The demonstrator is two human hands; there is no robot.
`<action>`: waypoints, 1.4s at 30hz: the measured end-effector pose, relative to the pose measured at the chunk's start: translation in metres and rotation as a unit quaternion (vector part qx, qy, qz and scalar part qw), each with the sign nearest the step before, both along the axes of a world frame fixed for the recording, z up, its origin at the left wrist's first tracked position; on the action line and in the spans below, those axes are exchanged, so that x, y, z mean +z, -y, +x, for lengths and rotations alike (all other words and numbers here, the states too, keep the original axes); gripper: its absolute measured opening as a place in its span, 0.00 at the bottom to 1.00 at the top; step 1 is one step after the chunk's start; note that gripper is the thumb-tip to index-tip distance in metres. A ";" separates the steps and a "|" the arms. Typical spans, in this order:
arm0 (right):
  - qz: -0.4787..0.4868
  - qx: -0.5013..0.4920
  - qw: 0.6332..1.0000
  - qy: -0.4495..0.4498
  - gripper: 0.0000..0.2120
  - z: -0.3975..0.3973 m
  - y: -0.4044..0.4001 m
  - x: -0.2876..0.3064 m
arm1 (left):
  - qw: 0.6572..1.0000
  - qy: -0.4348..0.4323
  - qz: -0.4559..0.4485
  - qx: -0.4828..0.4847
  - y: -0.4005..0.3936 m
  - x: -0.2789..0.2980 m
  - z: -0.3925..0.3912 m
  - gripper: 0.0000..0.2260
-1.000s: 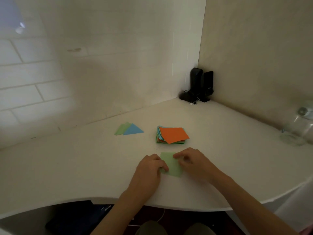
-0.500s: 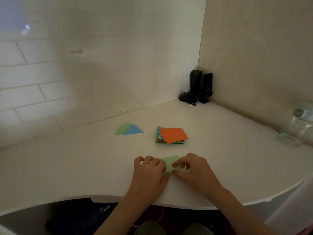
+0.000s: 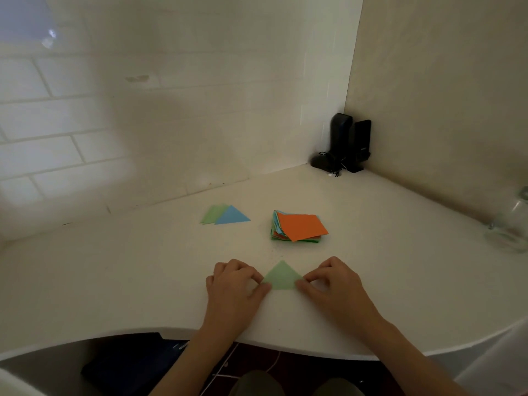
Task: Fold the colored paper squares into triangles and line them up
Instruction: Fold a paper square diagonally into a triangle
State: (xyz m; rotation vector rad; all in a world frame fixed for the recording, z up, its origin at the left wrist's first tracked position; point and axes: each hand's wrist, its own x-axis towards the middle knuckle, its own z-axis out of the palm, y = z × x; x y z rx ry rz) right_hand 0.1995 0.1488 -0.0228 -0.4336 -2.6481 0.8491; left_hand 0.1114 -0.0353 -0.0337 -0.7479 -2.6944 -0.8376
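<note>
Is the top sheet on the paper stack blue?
No, the top sheet on the paper stack is orange.

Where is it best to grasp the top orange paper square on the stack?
Probably at the orange paper square's near corner, approached from the front: it overhangs the stack toward the person, so a thumb may slip beneath without disturbing the sheets below.
</note>
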 end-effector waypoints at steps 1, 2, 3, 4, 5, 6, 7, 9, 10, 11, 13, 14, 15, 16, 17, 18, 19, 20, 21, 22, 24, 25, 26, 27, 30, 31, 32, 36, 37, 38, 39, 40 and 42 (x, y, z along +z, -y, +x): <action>-0.001 -0.014 1.000 0.000 0.11 -0.002 0.002 0.000 | 1.000 -0.007 -0.007 0.008 -0.002 -0.001 0.001 0.09; 0.006 -0.031 1.000 0.002 0.13 -0.004 0.005 0.000 | 1.000 -0.015 -0.016 0.018 -0.005 -0.002 0.002 0.12; 0.021 -0.047 0.999 0.011 0.15 -0.007 0.008 -0.001 | 0.999 -0.033 -0.021 0.027 -0.008 -0.003 0.002 0.14; 0.044 -0.061 0.997 0.022 0.17 -0.010 0.010 -0.001 | 0.998 -0.052 -0.027 0.034 -0.012 -0.006 0.002 0.17; 0.066 -0.072 0.995 0.033 0.18 -0.012 0.012 -0.002 | 0.996 -0.065 -0.037 0.040 -0.015 -0.006 0.004 0.20; 0.082 -0.081 0.993 0.040 0.19 -0.013 0.014 -0.003 | 0.995 -0.075 -0.047 0.048 -0.018 -0.006 0.005 0.22; 0.093 -0.088 0.991 0.040 0.19 -0.014 0.015 -0.004 | 0.993 -0.083 -0.054 0.057 -0.021 -0.006 0.006 0.23; 0.106 -0.094 0.989 0.035 0.18 -0.014 0.017 -0.006 | 0.991 -0.093 -0.069 0.066 -0.023 -0.007 0.006 0.23; 0.108 -0.092 0.989 0.033 0.17 -0.014 0.016 -0.007 | 0.991 -0.082 -0.078 0.067 -0.022 -0.007 0.007 0.21; 0.104 -0.089 0.990 0.032 0.16 -0.014 0.016 -0.007 | 0.992 -0.070 -0.081 0.069 -0.021 -0.006 0.007 0.20; 0.081 -0.078 0.993 0.027 0.16 -0.013 0.012 -0.006 | 0.994 -0.044 -0.075 0.061 -0.021 -0.006 0.005 0.17; 0.068 -0.071 0.995 0.027 0.16 -0.013 0.010 -0.006 | 0.995 -0.033 -0.067 0.058 -0.020 -0.006 0.005 0.15; 0.055 -0.064 0.996 0.031 0.16 -0.013 0.008 -0.005 | 0.996 -0.023 -0.061 0.055 -0.018 -0.004 0.004 0.14; 0.041 -0.055 0.997 0.038 0.16 -0.014 0.005 -0.004 | 0.997 -0.012 -0.057 0.052 -0.016 -0.003 0.003 0.13; 0.026 -0.046 0.998 0.045 0.15 -0.014 0.002 -0.004 | 0.998 0.000 -0.051 0.048 -0.013 -0.002 0.002 0.12; 0.011 -0.037 0.998 0.049 0.14 -0.015 -0.001 -0.002 | 0.998 0.012 -0.047 0.042 -0.009 -0.001 0.000 0.11; -0.009 -0.027 0.998 0.051 0.12 -0.014 -0.004 -0.001 | 0.998 0.022 -0.042 0.037 -0.005 -0.001 -0.002 0.10; -0.030 -0.018 0.998 0.048 0.11 -0.014 -0.006 0.000 | 0.998 0.031 -0.038 0.035 -0.001 0.000 -0.003 0.09; -0.049 -0.009 0.998 0.041 0.11 -0.013 -0.009 0.000 | 0.998 0.038 -0.034 0.034 0.003 0.001 -0.005 0.08; -0.063 -0.002 0.997 0.033 0.10 -0.012 -0.010 0.001 | 0.998 0.046 -0.035 0.032 0.006 0.003 -0.005 0.06; -0.072 0.002 0.997 0.020 0.09 -0.010 -0.011 0.001 | 0.998 0.040 -0.037 0.030 0.008 0.004 -0.006 0.05; -0.069 0.000 0.997 0.015 0.09 -0.009 -0.010 0.000 | 0.999 0.027 -0.021 0.024 0.008 0.004 -0.004 0.04; -0.063 -0.005 0.998 0.011 0.08 -0.008 -0.008 -0.001 | 1.000 0.010 0.002 0.014 0.007 0.003 -0.001 0.04; -0.054 -0.011 0.998 0.007 0.08 -0.007 -0.007 -0.002 | 1.000 -0.002 0.021 0.004 0.004 0.000 0.002 0.05; -0.024 -0.019 1.000 0.003 0.07 -0.005 -0.003 -0.003 | 0.999 -0.049 -0.002 0.005 -0.012 0.001 0.017 0.10; -0.015 -0.020 1.000 0.004 0.07 -0.005 -0.002 -0.003 | 0.998 -0.059 -0.009 0.014 -0.018 0.003 0.022 0.10; -0.010 -0.020 1.000 0.002 0.07 -0.005 -0.002 -0.004 | 0.998 -0.055 -0.009 0.025 -0.023 0.007 0.026 0.10; 0.003 -0.018 1.000 -0.005 0.08 -0.004 -0.001 -0.006 | 0.998 0.001 -0.049 0.036 -0.034 0.012 0.024 0.17; 0.009 -0.016 1.000 -0.008 0.07 -0.004 -0.001 -0.006 | 0.998 0.027 -0.034 0.033 -0.035 0.013 0.020 0.18; 0.015 -0.013 1.000 -0.011 0.07 -0.004 -0.001 -0.007 | 0.998 0.057 -0.018 0.028 -0.035 0.015 0.017 0.18; 0.020 -0.011 1.000 -0.015 0.07 -0.004 -0.002 -0.008 | 0.997 0.078 -0.003 0.018 -0.034 0.015 0.013 0.18; 0.022 -0.007 1.000 -0.016 0.07 -0.004 -0.003 -0.009 | 0.996 0.093 0.010 0.008 -0.032 0.015 0.009 0.16; 0.010 0.001 1.000 -0.018 0.07 -0.006 -0.005 -0.006 | 0.993 0.106 0.050 -0.008 -0.027 0.015 0.004 0.11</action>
